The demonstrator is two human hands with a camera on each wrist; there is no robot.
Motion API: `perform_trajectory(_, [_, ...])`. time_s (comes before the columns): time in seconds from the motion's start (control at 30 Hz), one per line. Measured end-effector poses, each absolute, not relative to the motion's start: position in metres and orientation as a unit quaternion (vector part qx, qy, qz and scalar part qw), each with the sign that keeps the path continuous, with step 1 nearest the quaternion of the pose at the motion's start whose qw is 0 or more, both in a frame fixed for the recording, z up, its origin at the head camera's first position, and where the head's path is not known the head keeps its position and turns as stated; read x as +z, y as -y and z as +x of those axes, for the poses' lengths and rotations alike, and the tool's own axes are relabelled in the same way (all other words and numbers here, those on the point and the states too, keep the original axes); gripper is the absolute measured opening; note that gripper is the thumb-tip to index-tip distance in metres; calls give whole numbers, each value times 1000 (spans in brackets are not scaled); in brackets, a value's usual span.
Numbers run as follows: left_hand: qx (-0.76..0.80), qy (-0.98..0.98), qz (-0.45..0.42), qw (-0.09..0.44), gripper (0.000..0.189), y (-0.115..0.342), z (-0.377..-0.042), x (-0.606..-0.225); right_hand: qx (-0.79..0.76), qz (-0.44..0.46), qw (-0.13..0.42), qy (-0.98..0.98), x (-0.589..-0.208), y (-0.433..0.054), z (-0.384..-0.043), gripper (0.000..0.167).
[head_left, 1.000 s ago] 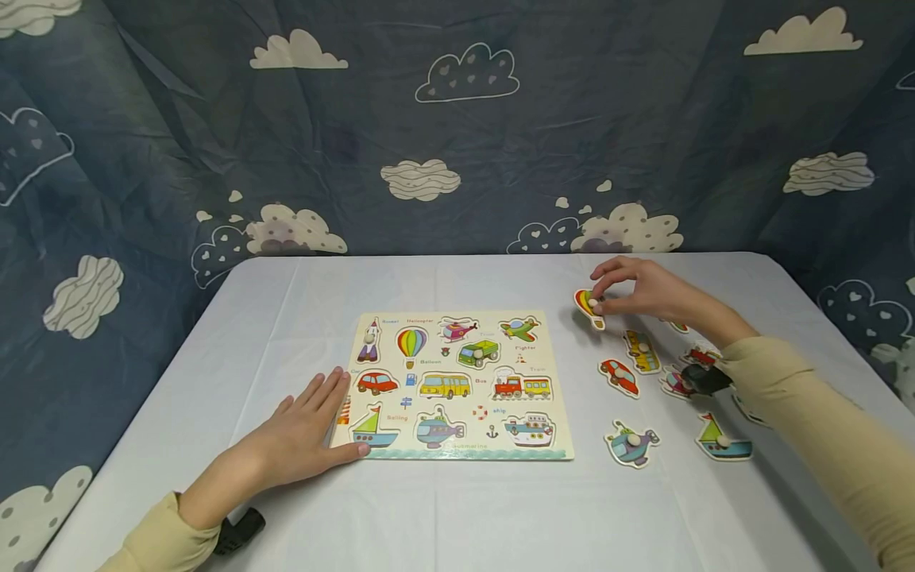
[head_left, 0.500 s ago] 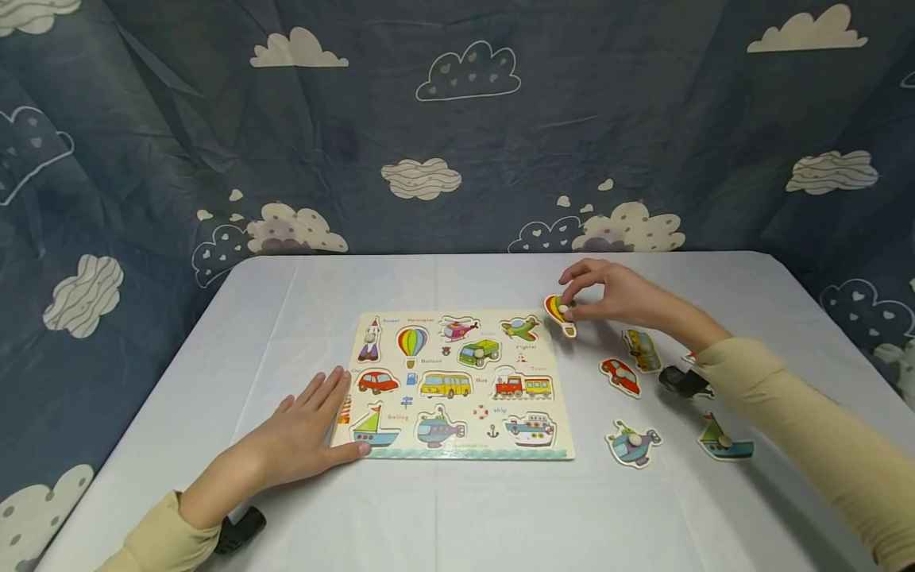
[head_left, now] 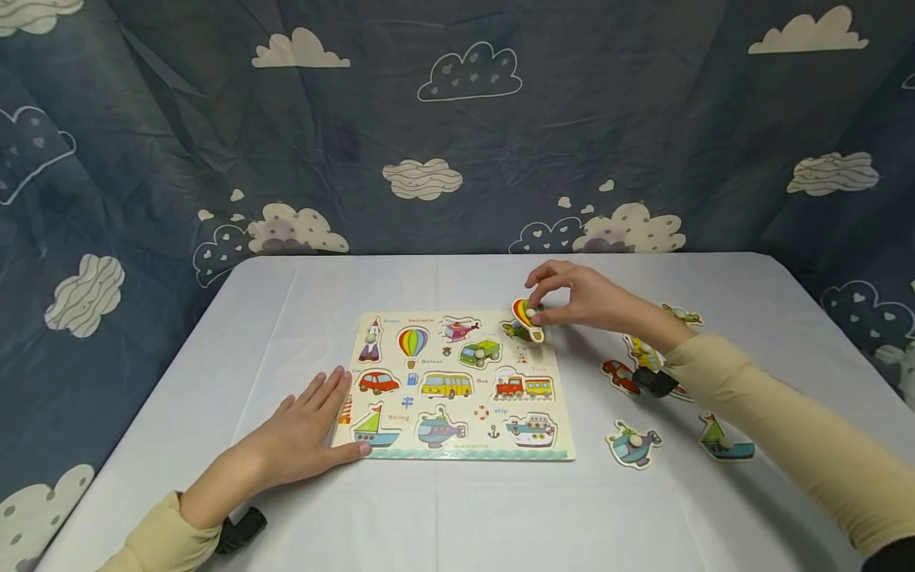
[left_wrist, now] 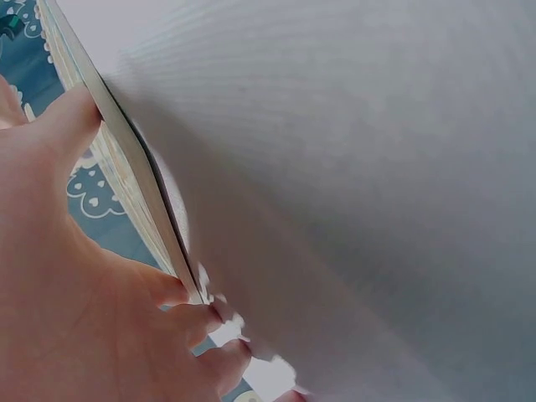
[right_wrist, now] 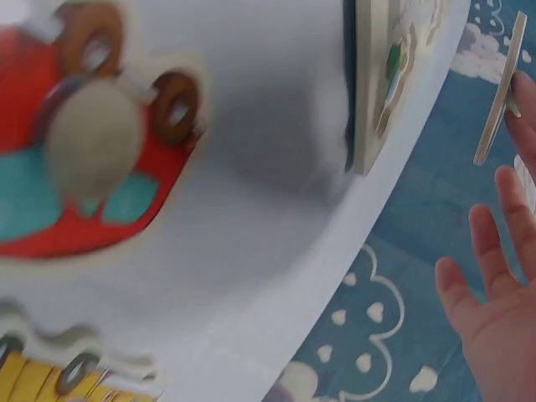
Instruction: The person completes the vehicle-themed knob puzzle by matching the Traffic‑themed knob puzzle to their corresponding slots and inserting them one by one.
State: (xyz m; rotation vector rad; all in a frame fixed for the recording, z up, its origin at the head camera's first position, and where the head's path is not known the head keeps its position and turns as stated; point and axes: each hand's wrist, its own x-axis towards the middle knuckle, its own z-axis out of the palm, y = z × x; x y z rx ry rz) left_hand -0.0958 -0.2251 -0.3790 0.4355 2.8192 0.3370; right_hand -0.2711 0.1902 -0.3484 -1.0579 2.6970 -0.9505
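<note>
My left hand (head_left: 300, 433) lies with straight fingers along the left edge of the cream puzzle board (head_left: 389, 353), thumb at its lower left corner. In the left wrist view, the thumb and fingertips touch the board's side edge (left_wrist: 138, 159). My right hand (head_left: 589, 298) pinches a hot-air balloon puzzle piece (head_left: 520, 310) by its knob, over the board's upper right corner, partly covering the green plane picture (head_left: 513, 330). The right wrist view shows this balloon piece (right_wrist: 502, 92) edge-on, apart from the board, with the other fingers spread.
Right of the board lie a submarine piece (head_left: 632, 445), a sailboat piece (head_left: 725, 441), a red car piece (head_left: 619, 375) and a yellow bus piece (head_left: 638, 349). A green piece (head_left: 681, 315) shows behind my right forearm, which hides others. A cloud-patterned curtain (head_left: 457, 222) hangs behind the table.
My right hand has carried the balloon piece leftward, from the table right of the board to over its upper right corner. The left hand has stayed still.
</note>
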Motion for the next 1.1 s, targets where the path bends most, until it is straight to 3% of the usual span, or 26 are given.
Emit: perform_trajectory(1.1, [120,-972,150,132,111,226,-96,-380,-329,-389,75,-857,-350,-93,-266,11])
